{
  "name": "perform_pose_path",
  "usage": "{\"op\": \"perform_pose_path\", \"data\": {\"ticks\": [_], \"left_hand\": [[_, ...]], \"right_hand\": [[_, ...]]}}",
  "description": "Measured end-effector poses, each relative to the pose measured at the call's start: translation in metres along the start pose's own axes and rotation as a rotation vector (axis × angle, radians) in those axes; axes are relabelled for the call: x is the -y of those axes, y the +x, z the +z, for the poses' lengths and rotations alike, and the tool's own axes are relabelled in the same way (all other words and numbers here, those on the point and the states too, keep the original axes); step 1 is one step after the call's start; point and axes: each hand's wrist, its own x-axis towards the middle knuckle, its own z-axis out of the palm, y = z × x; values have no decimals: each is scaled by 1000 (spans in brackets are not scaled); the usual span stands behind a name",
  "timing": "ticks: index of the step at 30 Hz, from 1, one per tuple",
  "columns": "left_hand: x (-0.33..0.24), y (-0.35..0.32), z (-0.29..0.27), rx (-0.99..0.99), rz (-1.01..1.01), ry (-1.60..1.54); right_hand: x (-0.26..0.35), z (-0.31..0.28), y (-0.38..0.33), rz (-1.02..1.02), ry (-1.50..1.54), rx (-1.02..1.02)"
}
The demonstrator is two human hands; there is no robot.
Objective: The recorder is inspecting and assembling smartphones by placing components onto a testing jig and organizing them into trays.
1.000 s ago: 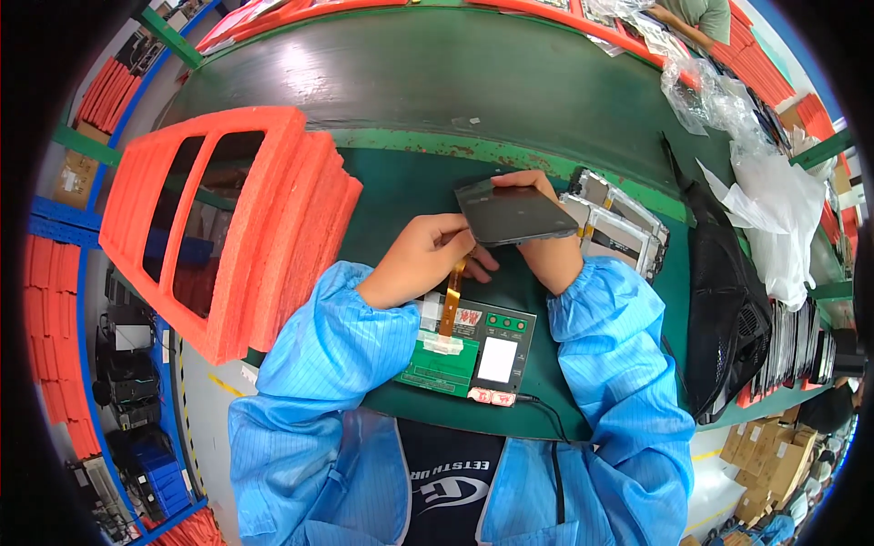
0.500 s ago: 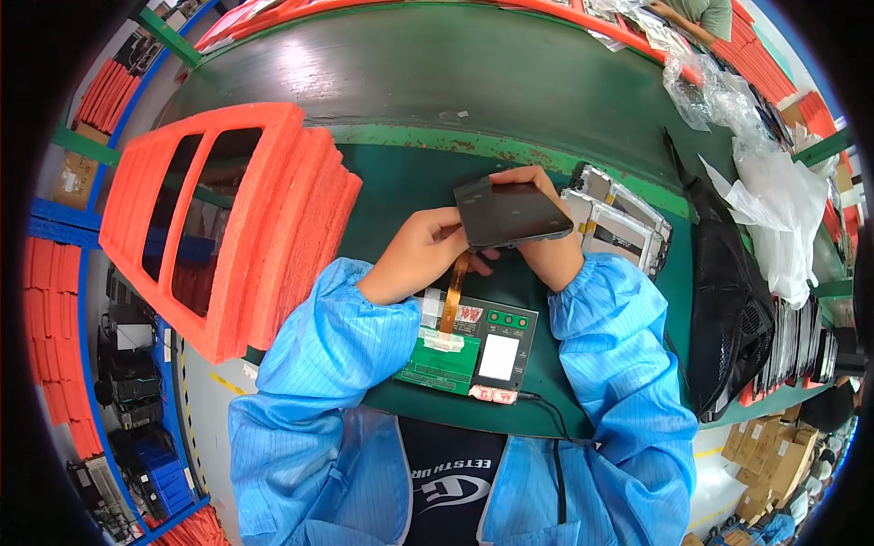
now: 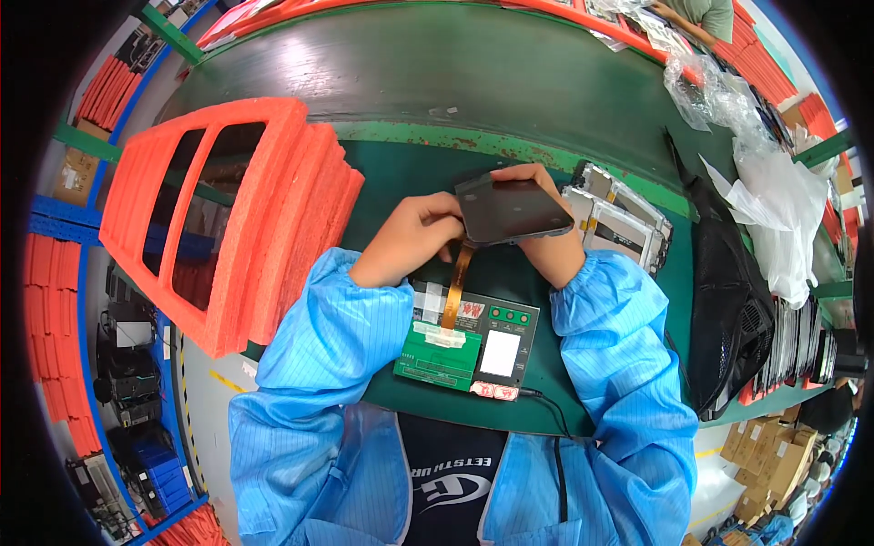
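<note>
A dark display panel (image 3: 514, 209) sits just above the middle of the frame, lifted off the surface and tilted, its glossy face turned up. From its lower left edge an orange ribbon cable (image 3: 457, 287) runs down to a green circuit board (image 3: 439, 355) lying flat on the surface below centre; the cable's end sits under a pale strip on that board, so the panel looks already plugged in. Beside the green board, to its right and touching it, a dark test fixture (image 3: 505, 338) carries a white rectangle and a row of small green buttons.

The left hand (image 3: 410, 238) comes in from the lower left, its fingers closed on the panel's left edge near where the cable leaves it. The right hand (image 3: 544, 232) lies mostly under the panel, fingers curled up over the far edge and clamped on it, so both hands carry the panel together.

As a judgement, the connecting seems done and the panel is being held up for checking; the face shows nothing lit, and setting the panel down or unplugging it is left.

To the right of the hands a stack of metal-framed panels (image 3: 619, 218) rests on the green surface (image 3: 382, 164). A pile of orange foam trays (image 3: 264, 218) fills the left of the frame, black bags (image 3: 728, 300) and clear plastic wrap (image 3: 774, 200) the right.
</note>
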Motion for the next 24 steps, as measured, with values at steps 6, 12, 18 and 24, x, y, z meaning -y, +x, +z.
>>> {"op": "perform_pose_path", "data": {"ticks": [6, 12, 18, 24], "left_hand": [[-16, -5, 5, -64, -303, -620], [-8, -8, 4, -188, -258, -575], [-2, -8, 3, -173, -197, -625], [-9, -7, 5, -203, -211, -657]], "right_hand": [[4, -3, -2, 51, 67, 89], [24, -17, -12, -238, -540, 460], [66, -47, -19, -92, -843, 566], [62, -45, -25, -38, -1035, 656]]}}
